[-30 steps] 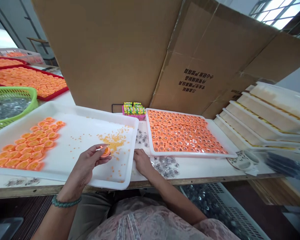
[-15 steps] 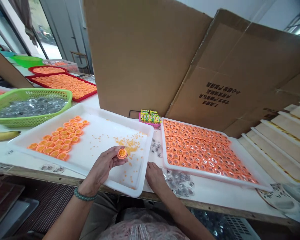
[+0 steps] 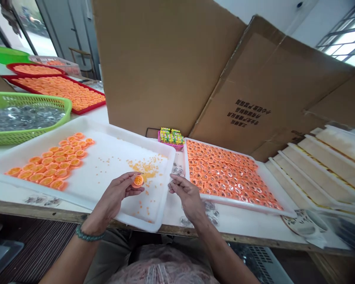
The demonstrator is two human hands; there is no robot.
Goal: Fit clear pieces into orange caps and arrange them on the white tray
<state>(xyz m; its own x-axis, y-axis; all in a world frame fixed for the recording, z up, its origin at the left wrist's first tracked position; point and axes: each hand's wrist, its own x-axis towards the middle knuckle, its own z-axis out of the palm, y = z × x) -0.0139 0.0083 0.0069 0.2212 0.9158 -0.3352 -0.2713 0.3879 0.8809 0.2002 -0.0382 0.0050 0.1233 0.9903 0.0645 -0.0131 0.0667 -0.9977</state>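
Observation:
My left hand [image 3: 118, 196] is closed on a small round orange cup [image 3: 138, 181] with yellow beads inside, its opening turned towards me. The cup is above the right part of a white tray [image 3: 162, 197]. My right hand [image 3: 187, 195] is raised just right of the tray's rim, thumb and fingers pinched on what looks like a small clear plastic piece [image 3: 172, 182], mostly covered by the fingertips. Yellow beads [image 3: 146, 169] lie scattered in the tray. Rows of orange cups [image 3: 51, 163] fill its left side. Clear plastic pieces [image 3: 211, 213] lie on the table near my right wrist.
To the right, another white tray [image 3: 288, 211] holds many covered orange cups. A pink basket [image 3: 179, 147] of yellow-green packets stands behind. A green basket [image 3: 55, 100] of clear pieces and a red tray [image 3: 97, 103] are at left. Cardboard [image 3: 165, 71] walls the back; stacked trays [image 3: 313, 169] stand at far right.
My right hand has risen from the table beside the tray and is now pinched near the cup. My left hand keeps hold of the cup. The view has turned slightly right.

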